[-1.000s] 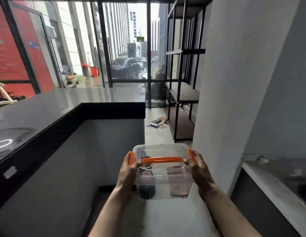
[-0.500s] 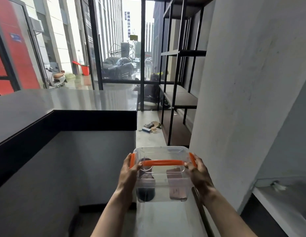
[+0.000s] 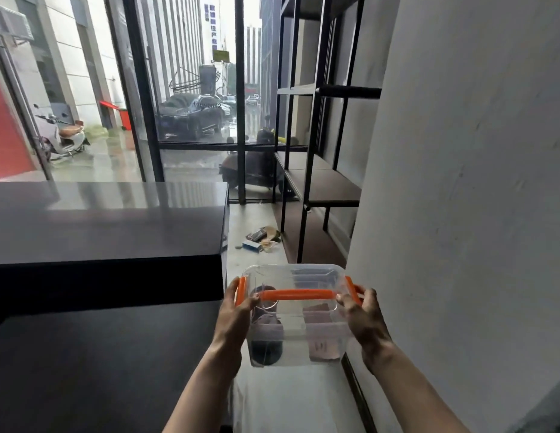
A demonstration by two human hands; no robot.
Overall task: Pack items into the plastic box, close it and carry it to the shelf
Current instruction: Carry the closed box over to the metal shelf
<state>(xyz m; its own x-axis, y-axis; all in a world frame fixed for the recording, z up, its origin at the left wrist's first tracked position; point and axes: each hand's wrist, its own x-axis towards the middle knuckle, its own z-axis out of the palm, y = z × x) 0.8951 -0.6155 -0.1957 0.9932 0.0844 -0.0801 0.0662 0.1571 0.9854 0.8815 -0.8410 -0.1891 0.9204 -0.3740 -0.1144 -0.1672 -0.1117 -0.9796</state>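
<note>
The closed box (image 3: 295,314), held in mid-air short of the shelf (image 3: 322,185), is clasped at its ends by the left hand (image 3: 236,317) and right hand (image 3: 363,320); it is judged rigid, light, slippery-walled, best gripped there.

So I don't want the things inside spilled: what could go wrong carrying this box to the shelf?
Left hand and right hand press the clear plastic box only at its ends, so it could slip. The scattered litter on the floor lies before the black metal shelf, a trip risk. The grey wall is close to the right elbow.
</note>
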